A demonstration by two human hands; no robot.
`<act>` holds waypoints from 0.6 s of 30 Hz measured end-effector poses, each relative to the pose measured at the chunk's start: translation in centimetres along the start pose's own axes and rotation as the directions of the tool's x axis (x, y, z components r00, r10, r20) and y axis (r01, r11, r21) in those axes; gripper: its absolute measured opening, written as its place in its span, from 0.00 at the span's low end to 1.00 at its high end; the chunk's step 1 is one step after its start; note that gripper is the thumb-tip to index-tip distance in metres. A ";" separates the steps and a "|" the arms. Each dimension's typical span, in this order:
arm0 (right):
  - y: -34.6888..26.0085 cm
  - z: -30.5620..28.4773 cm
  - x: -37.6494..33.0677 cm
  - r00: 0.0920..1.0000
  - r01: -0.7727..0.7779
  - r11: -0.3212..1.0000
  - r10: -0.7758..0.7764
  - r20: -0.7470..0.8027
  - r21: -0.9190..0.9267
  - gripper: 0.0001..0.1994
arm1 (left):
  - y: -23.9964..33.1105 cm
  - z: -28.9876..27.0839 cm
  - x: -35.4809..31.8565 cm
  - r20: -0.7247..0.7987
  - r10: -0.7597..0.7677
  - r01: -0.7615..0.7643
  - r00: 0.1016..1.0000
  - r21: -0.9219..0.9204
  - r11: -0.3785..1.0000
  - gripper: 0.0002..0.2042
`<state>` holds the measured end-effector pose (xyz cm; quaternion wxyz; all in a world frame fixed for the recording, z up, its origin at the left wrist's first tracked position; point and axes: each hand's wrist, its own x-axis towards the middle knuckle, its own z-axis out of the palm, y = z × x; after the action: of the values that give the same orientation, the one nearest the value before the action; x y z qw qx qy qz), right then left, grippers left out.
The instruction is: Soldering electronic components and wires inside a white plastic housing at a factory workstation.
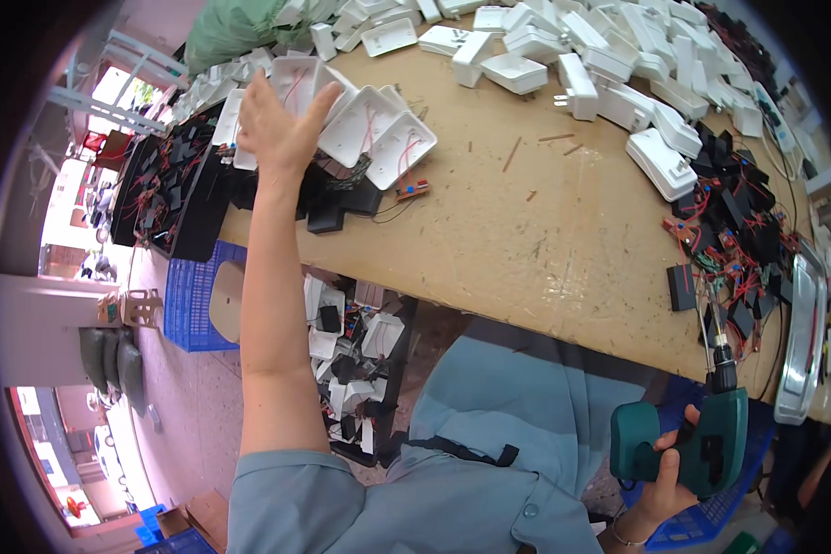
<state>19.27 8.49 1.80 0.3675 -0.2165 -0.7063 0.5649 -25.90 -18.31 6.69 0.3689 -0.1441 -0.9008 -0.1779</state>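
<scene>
My left hand [282,129] reaches out over the far left of the table, thumb apart from the fingers, gripping nothing that I can see. Around it lie white plastic housings [402,152], open side up, some with red wires inside. Black box-shaped parts [328,214] and a small circuit board [414,190] are just below them. At the lower right, my right hand [669,480] is wrapped round the handle of a dark green power screwdriver [722,434]. Its bit points away from me, toward a heap of black parts with red wires [734,231] at the table's right side.
White adapter-like cases [577,83] are heaped along the far edge of the brown table [489,240]. A black bin of wired parts [194,212] and a blue crate [189,309] stand left. Below the table's edge is a bin of white housings [379,337]. A metal tray [799,342] lies right.
</scene>
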 end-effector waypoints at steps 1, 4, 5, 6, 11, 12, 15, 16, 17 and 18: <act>0.0 -0.2 0.0 1.000 -0.003 1.000 0.004 0.006 -0.021 0.24 | 0.3 -0.2 -0.2 0.004 0.004 -0.004 1.000 -0.008 1.000 0.47; 0.1 -0.3 0.1 1.000 -0.020 0.999 0.019 -0.004 -0.043 0.25 | 1.7 -0.7 -0.7 -0.102 0.120 -0.107 0.988 0.123 0.987 0.43; 0.1 -0.3 0.1 0.999 -0.032 0.999 0.031 -0.014 -0.041 0.25 | 2.3 -0.6 -0.7 -0.100 0.121 -0.109 0.988 0.117 0.987 0.43; 0.0 -0.3 0.2 0.999 -0.033 0.999 0.032 -0.016 -0.043 0.25 | 3.0 -0.6 -0.7 -0.170 0.217 -0.198 0.961 0.123 0.972 0.40; 0.2 0.1 0.6 1.000 -0.018 1.000 0.018 0.000 -0.026 0.26 | 10.8 2.8 -1.3 -0.330 0.626 -0.696 0.707 -0.167 0.698 0.10; 0.1 0.1 0.7 1.000 -0.013 1.000 0.013 0.005 -0.024 0.26 | 12.8 3.6 -1.9 -0.200 0.615 -0.647 0.763 -0.234 0.726 0.11; -0.2 0.1 0.6 1.000 -0.006 1.000 0.006 0.007 -0.007 0.26 | 15.3 8.8 -2.1 0.068 0.595 -0.565 0.801 -0.247 0.787 0.09; -0.1 0.0 0.5 1.000 0.002 1.000 -0.002 -0.005 -0.003 0.26 | 15.5 9.3 -1.9 0.185 0.604 -0.570 0.775 -0.207 0.795 0.09; -0.1 -0.1 0.5 1.000 0.009 1.000 -0.009 -0.016 0.002 0.26 | 15.2 9.5 -1.9 0.185 0.597 -0.567 0.781 -0.194 0.801 0.09; 0.1 -0.2 0.5 1.000 0.006 1.000 -0.006 -0.015 0.002 0.26 | 15.5 9.5 -2.0 0.246 0.591 -0.564 0.768 -0.177 0.807 0.07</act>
<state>19.13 8.99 1.87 0.3745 -0.2182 -0.7035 0.5632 -24.29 -0.68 2.29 0.2627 -0.4554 -0.8474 -0.0742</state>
